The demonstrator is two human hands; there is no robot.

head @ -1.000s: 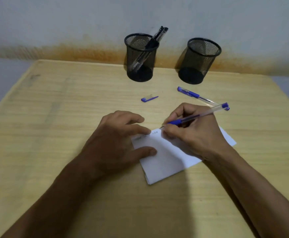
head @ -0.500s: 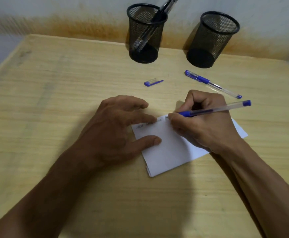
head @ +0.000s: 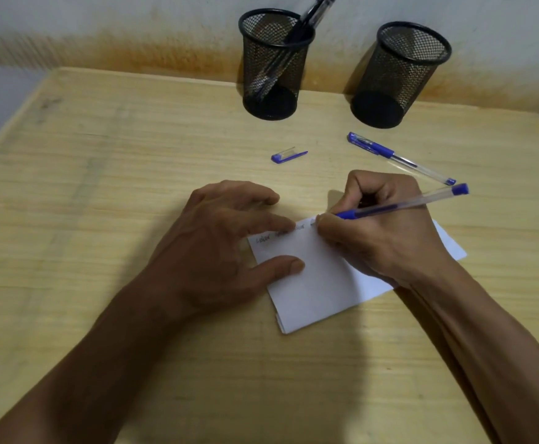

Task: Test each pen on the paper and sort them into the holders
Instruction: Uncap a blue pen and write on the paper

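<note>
My right hand (head: 386,238) grips an uncapped blue pen (head: 402,205) with its tip on the top edge of a folded white paper (head: 319,290). Small scribbles run along that edge. My left hand (head: 226,248) lies flat, fingers spread, pressing the paper's left side. A loose blue pen cap (head: 289,155) lies beyond my left hand. A second blue pen (head: 399,158), capped, lies beyond my right hand. Two black mesh holders stand at the back: the left holder (head: 274,65) has dark pens in it, the right holder (head: 401,75) looks empty.
The wooden table (head: 101,203) ends at a stained wall behind the holders. Its left edge runs diagonally at the far left.
My right hand with the pen has moved rightward along the paper's top edge, leaving more scribbles. The camera has tilted down, so the holders sit higher in view. My left hand stays put.
</note>
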